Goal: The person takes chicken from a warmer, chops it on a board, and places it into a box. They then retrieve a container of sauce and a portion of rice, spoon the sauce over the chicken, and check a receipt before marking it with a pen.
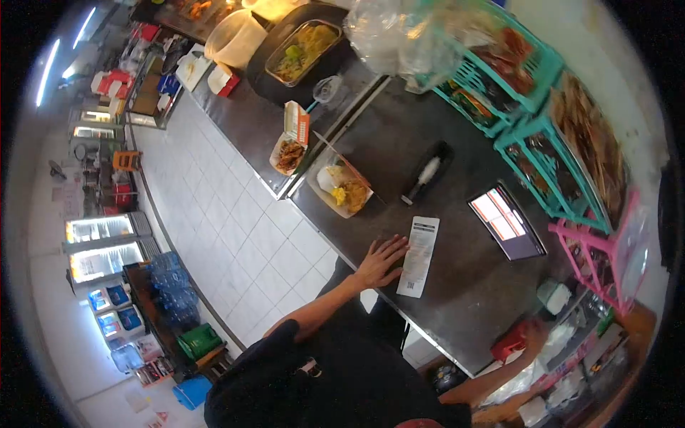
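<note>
My left hand (384, 262) lies flat on the dark tabletop with its fingers spread. Its fingertips reach the edge of a long printed receipt (419, 257). At the table's right end, my right hand (534, 341) is beside a red object (510, 342) and seems to touch it. Blur and shadow hide how its fingers are set. Beyond the receipt lies a black handheld device (428, 172) with a pale middle. An open takeaway box of food (342, 187) sits to its left, a thin stick resting on it. A tablet with a lit screen (506, 221) is on the right.
Another open food box (289, 153) stands on the adjoining counter, near a metal tray of food (303, 53). Teal crates (549, 153) with packets line the wall, above a pink rack (599, 257). White floor tiles (235, 192) stretch left of the table.
</note>
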Action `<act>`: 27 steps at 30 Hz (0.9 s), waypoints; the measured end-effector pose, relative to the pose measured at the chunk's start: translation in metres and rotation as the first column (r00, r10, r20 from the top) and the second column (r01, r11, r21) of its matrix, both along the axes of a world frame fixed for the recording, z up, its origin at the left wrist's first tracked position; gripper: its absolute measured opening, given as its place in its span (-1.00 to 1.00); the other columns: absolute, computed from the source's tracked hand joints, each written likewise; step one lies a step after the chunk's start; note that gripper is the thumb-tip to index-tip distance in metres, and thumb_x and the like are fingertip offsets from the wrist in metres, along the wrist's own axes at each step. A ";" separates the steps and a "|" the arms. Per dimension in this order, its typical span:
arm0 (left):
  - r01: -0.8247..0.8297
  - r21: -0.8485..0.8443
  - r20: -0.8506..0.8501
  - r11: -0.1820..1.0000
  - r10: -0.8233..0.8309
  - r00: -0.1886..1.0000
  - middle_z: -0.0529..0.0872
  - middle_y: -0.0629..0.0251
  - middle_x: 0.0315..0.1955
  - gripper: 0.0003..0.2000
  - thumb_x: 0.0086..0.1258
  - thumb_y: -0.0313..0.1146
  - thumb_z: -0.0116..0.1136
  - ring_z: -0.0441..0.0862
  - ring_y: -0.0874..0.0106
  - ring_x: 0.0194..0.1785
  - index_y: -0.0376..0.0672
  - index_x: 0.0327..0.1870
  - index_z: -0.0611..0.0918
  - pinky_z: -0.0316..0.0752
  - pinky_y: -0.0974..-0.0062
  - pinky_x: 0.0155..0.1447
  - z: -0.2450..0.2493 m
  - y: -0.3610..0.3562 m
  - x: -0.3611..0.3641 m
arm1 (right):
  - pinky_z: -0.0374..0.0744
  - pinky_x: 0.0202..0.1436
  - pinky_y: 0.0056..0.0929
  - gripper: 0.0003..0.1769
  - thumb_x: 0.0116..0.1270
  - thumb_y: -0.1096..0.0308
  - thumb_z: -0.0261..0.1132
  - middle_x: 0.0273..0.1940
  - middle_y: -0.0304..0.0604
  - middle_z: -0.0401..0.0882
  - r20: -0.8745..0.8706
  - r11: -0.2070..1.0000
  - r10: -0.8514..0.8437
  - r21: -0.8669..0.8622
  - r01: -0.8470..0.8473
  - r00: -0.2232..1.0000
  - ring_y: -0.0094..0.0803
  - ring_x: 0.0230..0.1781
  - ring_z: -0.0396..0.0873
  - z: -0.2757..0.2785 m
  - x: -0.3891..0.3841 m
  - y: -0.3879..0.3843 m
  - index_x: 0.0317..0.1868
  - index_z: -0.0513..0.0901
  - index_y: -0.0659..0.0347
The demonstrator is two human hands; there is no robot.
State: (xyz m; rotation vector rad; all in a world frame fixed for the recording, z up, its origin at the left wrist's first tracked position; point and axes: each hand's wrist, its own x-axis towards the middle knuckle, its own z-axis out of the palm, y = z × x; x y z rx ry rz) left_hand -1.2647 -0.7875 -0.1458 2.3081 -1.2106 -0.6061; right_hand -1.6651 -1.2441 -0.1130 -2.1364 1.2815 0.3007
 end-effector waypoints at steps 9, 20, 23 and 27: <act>-0.461 -0.166 -0.389 0.872 0.372 0.843 0.69 0.12 -0.12 -0.73 0.30 -0.45 0.22 0.67 0.14 -0.17 -0.20 0.03 0.63 0.58 0.34 -0.10 0.042 0.138 0.069 | 0.60 -0.06 -0.22 -0.75 0.23 0.52 0.25 -0.14 0.00 0.67 0.813 0.734 0.482 -0.173 -0.656 0.325 -0.05 -0.14 0.65 0.104 0.661 0.306 -0.08 0.69 0.24; -0.945 0.079 -0.389 0.319 0.882 0.265 0.76 0.22 -0.28 -0.81 0.31 -0.53 0.20 0.68 0.49 -0.26 -0.25 -0.07 0.68 0.55 0.55 -0.22 0.046 0.342 0.086 | 0.63 -0.07 -0.19 -0.80 0.14 0.49 0.29 -0.15 -0.07 0.58 0.038 0.005 0.999 -0.491 -0.871 -0.016 -0.07 0.00 0.58 -0.077 0.873 0.408 -0.18 0.63 0.15; -0.896 0.040 -0.422 0.442 0.821 0.386 0.76 0.22 -0.27 -0.81 0.31 -0.53 0.20 0.69 0.47 -0.25 -0.24 -0.07 0.68 0.55 0.54 -0.21 0.044 0.330 0.112 | 0.65 -0.17 -0.23 -0.79 0.09 0.42 0.33 -0.08 -0.06 0.56 0.113 0.089 0.993 -0.694 -0.715 0.014 -0.09 -0.04 0.56 -0.061 0.867 0.400 -0.22 0.60 0.20; -0.776 -0.079 -0.548 0.626 0.623 0.558 0.74 0.13 -0.24 -0.81 0.28 -0.53 0.23 0.70 0.35 -0.22 -0.26 -0.09 0.67 0.56 0.48 -0.17 0.058 0.275 0.162 | 0.64 -0.20 -0.22 -0.84 0.16 0.43 0.31 -0.22 -0.09 0.59 0.104 0.251 0.962 -0.702 -0.666 0.253 -0.10 -0.15 0.57 0.062 0.817 0.365 -0.23 0.59 0.21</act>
